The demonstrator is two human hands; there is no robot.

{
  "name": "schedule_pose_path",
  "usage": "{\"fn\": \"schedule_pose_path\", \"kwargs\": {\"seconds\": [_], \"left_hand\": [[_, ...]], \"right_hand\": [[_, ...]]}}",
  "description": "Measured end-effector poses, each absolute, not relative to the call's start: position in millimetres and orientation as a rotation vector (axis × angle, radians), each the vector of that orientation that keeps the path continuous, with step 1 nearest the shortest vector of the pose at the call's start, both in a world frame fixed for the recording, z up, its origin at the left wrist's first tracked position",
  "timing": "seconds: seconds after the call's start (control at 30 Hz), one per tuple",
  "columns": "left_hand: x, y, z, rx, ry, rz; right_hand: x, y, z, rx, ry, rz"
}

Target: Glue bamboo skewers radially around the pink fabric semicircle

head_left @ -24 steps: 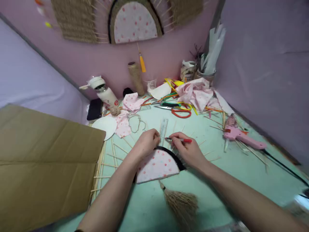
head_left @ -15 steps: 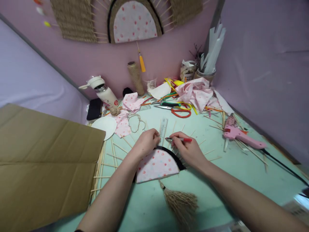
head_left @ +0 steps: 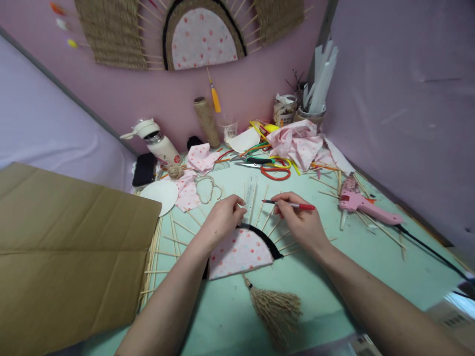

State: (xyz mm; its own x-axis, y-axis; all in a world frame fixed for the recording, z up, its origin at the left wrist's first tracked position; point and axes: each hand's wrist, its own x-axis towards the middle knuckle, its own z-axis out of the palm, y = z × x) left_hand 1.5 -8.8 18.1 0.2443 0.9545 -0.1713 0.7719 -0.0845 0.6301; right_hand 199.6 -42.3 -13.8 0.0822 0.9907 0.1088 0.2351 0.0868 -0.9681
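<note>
A red pen point(head_left: 297, 204) is pinched in the right hand point(head_left: 302, 222) above the sticks. A clear ruler point(head_left: 251, 198), set beyond the dotted half-circle point(head_left: 241, 252), is pinched at its edge by the left hand point(head_left: 225, 217).

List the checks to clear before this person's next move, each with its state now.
1. Pen in the right hand: ok.
2. Pen tip off the ruler: ok, to its right.
3. Left hand pressing on the ruler: cannot tell, fingers near its edge.
4. Red scissors away from both hands: ok, lying beyond them.
5. Glue gun clear of loose sticks: not ok, it lies among them.
</note>
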Motion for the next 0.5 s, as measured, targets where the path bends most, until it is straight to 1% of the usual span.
{"fn": "schedule_pose_path", "kwargs": {"seconds": [0.13, 0.27, 0.37, 0.5], "left_hand": [[10, -8, 17, 1.948, 1.550, 0.342], [18, -5, 20, 2.016, 1.477, 0.264], [18, -3, 19, 2.021, 1.462, 0.226], [15, 0, 13, 2.017, 1.478, 0.216]], "right_hand": [[206, -43, -3, -1.351, -1.308, 0.938], [212, -59, 6, -1.382, -1.389, 1.012], [209, -79, -1, -1.397, -1.378, 1.070], [199, -98, -24, -1.374, -1.277, 1.071]]}}
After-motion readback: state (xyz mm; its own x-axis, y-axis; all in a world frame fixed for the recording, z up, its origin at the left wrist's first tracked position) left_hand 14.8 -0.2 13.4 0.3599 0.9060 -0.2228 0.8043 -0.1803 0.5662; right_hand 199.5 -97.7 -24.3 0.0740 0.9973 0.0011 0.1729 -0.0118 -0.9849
